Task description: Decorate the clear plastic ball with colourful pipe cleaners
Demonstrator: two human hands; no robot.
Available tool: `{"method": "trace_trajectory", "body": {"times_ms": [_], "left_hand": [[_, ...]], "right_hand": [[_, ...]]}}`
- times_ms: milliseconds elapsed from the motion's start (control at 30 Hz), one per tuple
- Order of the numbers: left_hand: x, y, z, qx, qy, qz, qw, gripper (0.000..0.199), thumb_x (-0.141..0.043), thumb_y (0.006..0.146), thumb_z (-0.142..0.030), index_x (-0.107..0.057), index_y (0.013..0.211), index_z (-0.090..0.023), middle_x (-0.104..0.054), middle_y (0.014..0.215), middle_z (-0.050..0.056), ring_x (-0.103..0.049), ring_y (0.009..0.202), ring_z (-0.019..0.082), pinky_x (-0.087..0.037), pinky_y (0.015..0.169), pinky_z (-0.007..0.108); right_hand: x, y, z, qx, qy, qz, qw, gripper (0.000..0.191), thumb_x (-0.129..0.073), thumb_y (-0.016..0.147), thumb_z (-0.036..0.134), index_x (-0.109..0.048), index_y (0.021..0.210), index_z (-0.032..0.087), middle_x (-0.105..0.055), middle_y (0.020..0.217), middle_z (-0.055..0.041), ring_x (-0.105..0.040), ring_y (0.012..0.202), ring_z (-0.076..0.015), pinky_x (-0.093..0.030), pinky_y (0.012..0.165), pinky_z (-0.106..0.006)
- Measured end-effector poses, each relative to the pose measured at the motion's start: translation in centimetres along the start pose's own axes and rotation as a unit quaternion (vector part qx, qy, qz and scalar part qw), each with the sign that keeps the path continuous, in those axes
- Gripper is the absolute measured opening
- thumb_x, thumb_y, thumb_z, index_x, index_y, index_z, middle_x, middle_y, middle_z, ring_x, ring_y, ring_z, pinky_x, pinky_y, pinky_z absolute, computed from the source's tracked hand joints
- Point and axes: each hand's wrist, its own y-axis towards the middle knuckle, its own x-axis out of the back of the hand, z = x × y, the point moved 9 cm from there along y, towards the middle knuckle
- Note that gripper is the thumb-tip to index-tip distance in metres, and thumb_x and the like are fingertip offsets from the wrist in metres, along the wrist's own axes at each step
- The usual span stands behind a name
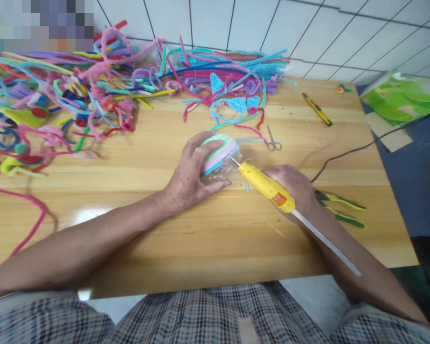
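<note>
My left hand (191, 174) is wrapped round a rounded piece (220, 150) striped in pastel green, pink and blue, which looks made of pipe cleaners. Some clear, shiny material shows along its lower right side. In my right hand (295, 186) is a yellow hot glue gun (263, 184), its metal nozzle close against the striped piece's right edge; whether it touches I cannot tell. A clear glue stick (327, 243) juts from the gun's rear toward my forearm. Just beyond the piece lie small scissors (273, 139).
Heaps of coloured pipe cleaners (232, 71) spread over the back and left of the wooden table (157, 253). Green-and-yellow pliers (344, 208) lie right of my right hand. A yellow utility knife (317, 110) lies farther back. A black cord (358, 150) crosses the right edge near a green bag (401, 98).
</note>
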Motion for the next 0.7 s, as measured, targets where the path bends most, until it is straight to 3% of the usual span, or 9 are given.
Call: {"method": "trace_trajectory", "body": {"times_ms": [133,367,700], "left_hand": [[-0.1,-0.2,0.0,-0.001,-0.005,-0.004,1.000,0.088,-0.089,0.093,-0.065,-0.045,0.166,-0.040,-0.054,0.167,0.016,-0.055,0.158,0.043,-0.051,0.129,0.073],[-0.1,0.0,0.4,0.013,-0.008,0.005,1.000,0.088,-0.088,0.093,-0.066,-0.044,0.166,-0.042,-0.055,0.165,0.015,-0.054,0.160,0.042,-0.050,0.130,0.074],[0.0,0.0,0.2,0.006,0.000,-0.004,1.000,0.086,-0.085,0.096,-0.067,-0.045,0.167,-0.042,-0.055,0.166,0.015,-0.054,0.159,0.042,-0.051,0.130,0.073]], "right_hand": [[-0.7,0.3,-0.3,-0.030,-0.015,0.058,0.998,0.019,-0.067,0.101,0.027,-0.081,0.114,0.029,-0.082,0.089,-0.0049,-0.079,0.086,-0.0277,-0.059,0.076,-0.038],[-0.5,-0.3,-0.6,-0.013,0.000,0.023,1.000,0.029,-0.057,0.109,0.032,-0.077,0.129,0.028,-0.087,0.104,-0.0070,-0.081,0.096,-0.0268,-0.063,0.084,-0.041],[-1.2,0.3,-0.8,-0.037,-0.005,0.066,0.997,0.022,-0.062,0.103,0.031,-0.080,0.114,0.027,-0.081,0.088,-0.0056,-0.077,0.087,-0.0260,-0.055,0.076,-0.038]]}}
